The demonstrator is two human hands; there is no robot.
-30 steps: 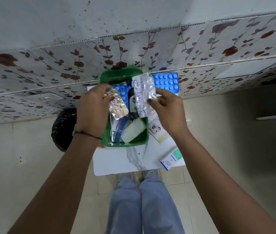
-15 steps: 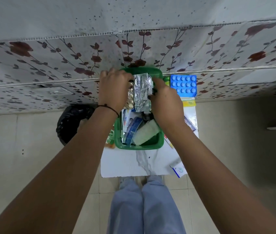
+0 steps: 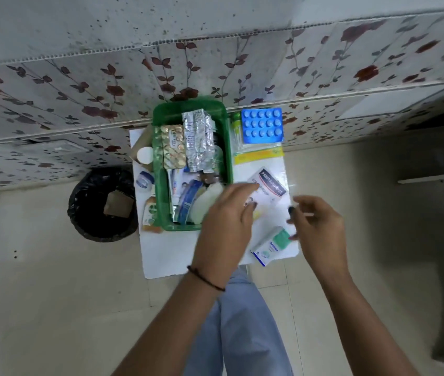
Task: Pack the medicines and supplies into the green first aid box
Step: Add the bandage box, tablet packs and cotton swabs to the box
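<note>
The green first aid box [image 3: 158,213] stands on a small white table [image 3: 172,253]. Inside it lie a gold blister strip [image 3: 173,147], a silver blister strip [image 3: 199,139], tubes and a white roll [image 3: 207,200]. My left hand [image 3: 226,226] hovers empty over the box's near right corner, fingers loosely apart. My right hand [image 3: 315,226] hangs open above the table's right side, beside a white and green carton [image 3: 271,245]. A white plaster box with a dark label [image 3: 268,189] lies between the hands. A blue blister pack [image 3: 262,125] rests at the far right.
A black-lined bin [image 3: 101,204] stands on the floor left of the table. Small jars and an orange bottle [image 3: 150,213] sit between the box and the table's left edge. A yellow-edged packet [image 3: 258,156] lies right of the box. A floral tiled wall runs behind.
Both hands let go of the two blister strips, which now rest in the far end of the box. The hands drew back toward me and to the right.
</note>
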